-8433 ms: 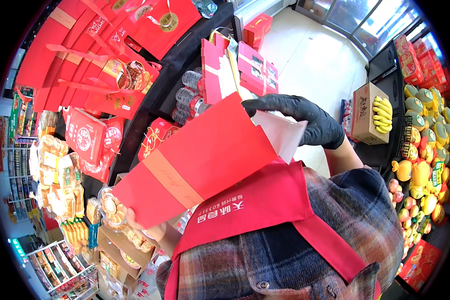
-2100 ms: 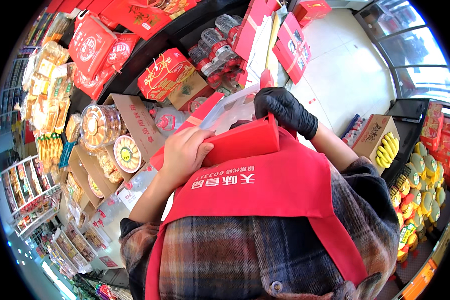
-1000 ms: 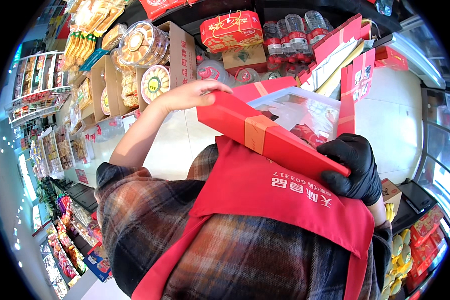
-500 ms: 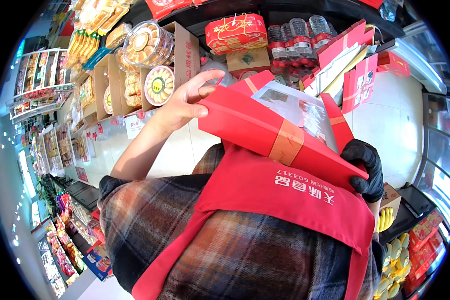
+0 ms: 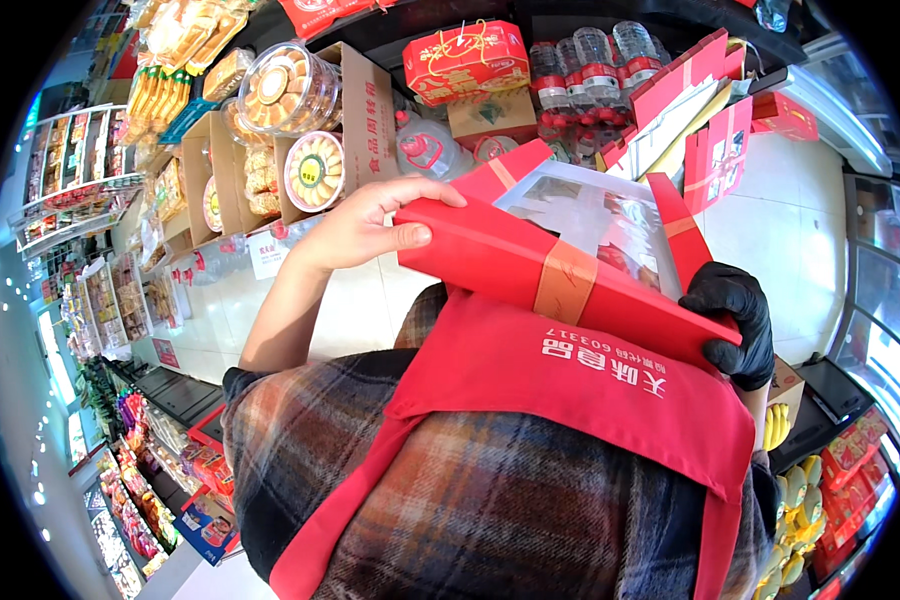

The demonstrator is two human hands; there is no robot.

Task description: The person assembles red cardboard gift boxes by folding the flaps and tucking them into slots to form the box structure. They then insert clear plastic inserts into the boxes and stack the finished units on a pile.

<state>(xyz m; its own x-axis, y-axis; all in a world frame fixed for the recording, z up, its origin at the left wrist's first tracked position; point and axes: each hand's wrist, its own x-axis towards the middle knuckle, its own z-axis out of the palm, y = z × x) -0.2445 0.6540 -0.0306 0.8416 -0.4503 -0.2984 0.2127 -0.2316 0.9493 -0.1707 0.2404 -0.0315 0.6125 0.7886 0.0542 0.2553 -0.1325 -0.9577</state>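
Note:
In front of my apron (image 5: 470, 345) I hold a red gift box (image 5: 490, 250) tilted, with an orange band round its near side. A clear window (image 5: 595, 215) takes up much of its face, with glare and reflections on it. My bare left hand (image 5: 370, 225) grips the left corner, fingers over the top edge and thumb against the side. At the right end my right hand (image 5: 732, 320), in a black glove, is closed round the other corner. The undersides of the box are hidden from view.
Beyond the box lie flattened red cartons (image 5: 715, 150), wrapped water bottles (image 5: 595, 65) and a red carry box with a yellow cord (image 5: 467, 62). Cardboard boxes of round pastry tubs (image 5: 315, 170) stand at left. Stocked shelves (image 5: 80, 170) are further left; bananas (image 5: 776, 425) show at lower right.
My left fingers have come down from above the corner onto the top edge of the box. The box has shifted only slightly, and my right hand keeps its grip.

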